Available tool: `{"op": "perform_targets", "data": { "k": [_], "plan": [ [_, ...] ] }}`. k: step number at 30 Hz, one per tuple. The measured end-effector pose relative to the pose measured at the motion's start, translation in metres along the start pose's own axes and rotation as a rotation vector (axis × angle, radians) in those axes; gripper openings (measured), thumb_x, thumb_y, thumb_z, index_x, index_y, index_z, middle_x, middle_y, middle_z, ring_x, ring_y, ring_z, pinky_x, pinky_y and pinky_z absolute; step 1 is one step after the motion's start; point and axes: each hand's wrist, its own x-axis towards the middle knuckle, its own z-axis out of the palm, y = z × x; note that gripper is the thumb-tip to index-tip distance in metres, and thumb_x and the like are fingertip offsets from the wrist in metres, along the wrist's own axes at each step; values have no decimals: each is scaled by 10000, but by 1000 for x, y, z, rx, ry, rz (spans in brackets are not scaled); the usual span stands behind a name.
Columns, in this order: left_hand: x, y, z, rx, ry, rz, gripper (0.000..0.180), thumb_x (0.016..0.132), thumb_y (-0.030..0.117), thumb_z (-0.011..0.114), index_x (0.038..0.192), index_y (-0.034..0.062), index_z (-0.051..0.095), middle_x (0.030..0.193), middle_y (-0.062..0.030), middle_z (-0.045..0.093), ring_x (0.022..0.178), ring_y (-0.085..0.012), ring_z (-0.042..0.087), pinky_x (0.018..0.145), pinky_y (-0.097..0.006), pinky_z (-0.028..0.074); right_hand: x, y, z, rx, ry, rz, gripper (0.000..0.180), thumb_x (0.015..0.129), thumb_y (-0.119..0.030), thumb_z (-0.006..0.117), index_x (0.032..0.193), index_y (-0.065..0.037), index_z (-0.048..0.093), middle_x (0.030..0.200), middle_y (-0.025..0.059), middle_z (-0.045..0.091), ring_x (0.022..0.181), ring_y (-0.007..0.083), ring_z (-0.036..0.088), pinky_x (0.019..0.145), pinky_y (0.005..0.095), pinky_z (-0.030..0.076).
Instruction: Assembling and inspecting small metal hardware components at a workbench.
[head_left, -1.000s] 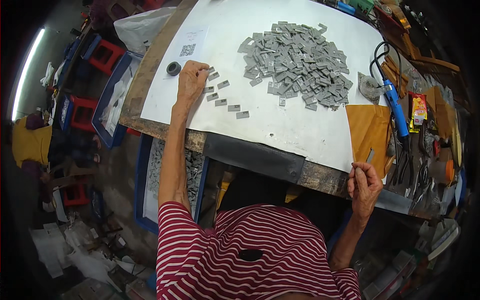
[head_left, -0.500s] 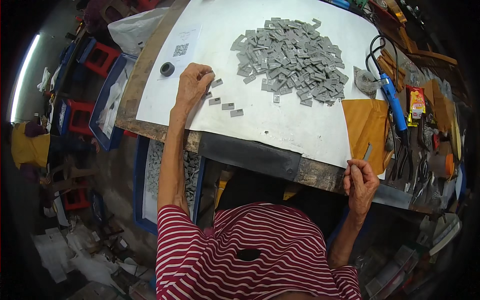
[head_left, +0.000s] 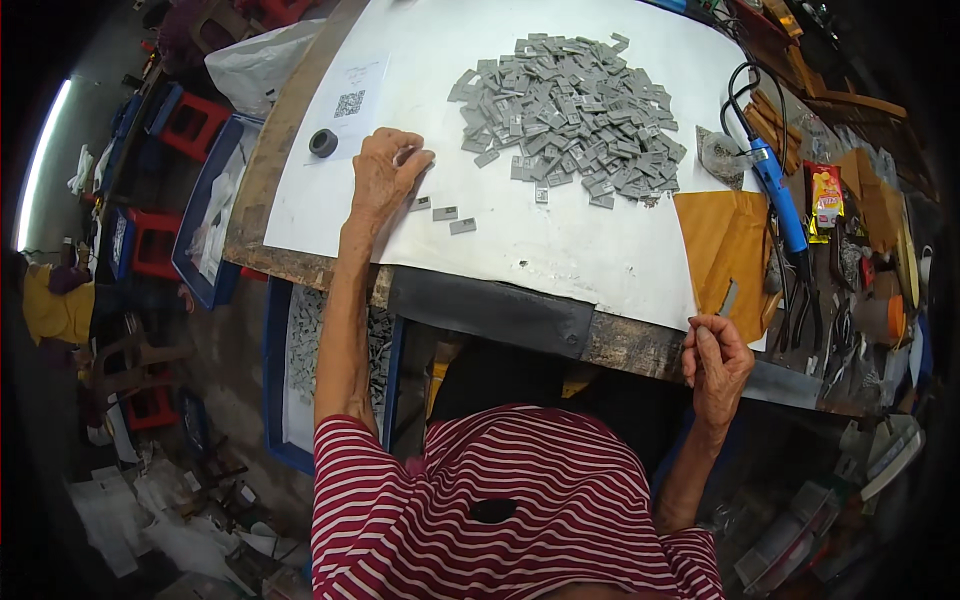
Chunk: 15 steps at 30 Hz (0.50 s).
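Observation:
My left hand is over the white sheet left of centre, fingers curled down and thumb bent inward. Its fingertips are hidden, so what they hold cannot be made out. Just beside it lie a few small grey rectangular pieces in a loose row. A large heap of the same grey pieces spreads across the far middle of the sheet. At the table's front right edge my right hand is closed in a pinch; anything between its fingers is too small to tell. A thin grey strip lies near those fingertips.
A black ring-shaped roll and a printed paper lie at left. Right are a brown envelope, a blue corded tool, pliers and a snack packet. Blue trays stand below the table's left edge.
The view has shifted slightly. My left hand has moved a little right over the sheet, and two of the loose grey pieces near it are no longer visible. My right hand keeps its pinch.

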Motion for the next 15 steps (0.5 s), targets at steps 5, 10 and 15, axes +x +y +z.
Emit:
{"op": "perform_targets", "data": {
  "k": [5, 10, 15],
  "plan": [
    [-1, 8, -2, -62, -37, -93, 247, 692, 202, 676, 833, 2, 644, 854, -119, 598, 735, -219, 570, 695, -332, 459, -1, 0, 0, -1, 14, 9, 124, 874, -40, 482, 912, 49, 559, 690, 50, 533, 457, 53, 437, 388, 170, 314],
    [-2, 9, -9, -102, -186, -180, 238, 718, 177, 654, 873, -3, 629, 909, -90, 576, 822, -190, 529, 753, -294, 427, -1, 3, -3, 7, 8, -1, 122, 873, -44, 488, 906, 48, 561, 691, 48, 536, 460, 54, 442, 391, 173, 315],
    [13, 15, 3, -69, -80, 45, 255, 730, 146, 636, 934, -6, 613, 926, -133, 582, 823, -234, 550, 732, -322, 450, -2, 0, 0, -3, 5, 5, 119, 873, -43, 489, 905, 46, 562, 693, 46, 537, 463, 53, 445, 390, 172, 316]
  ]
}}
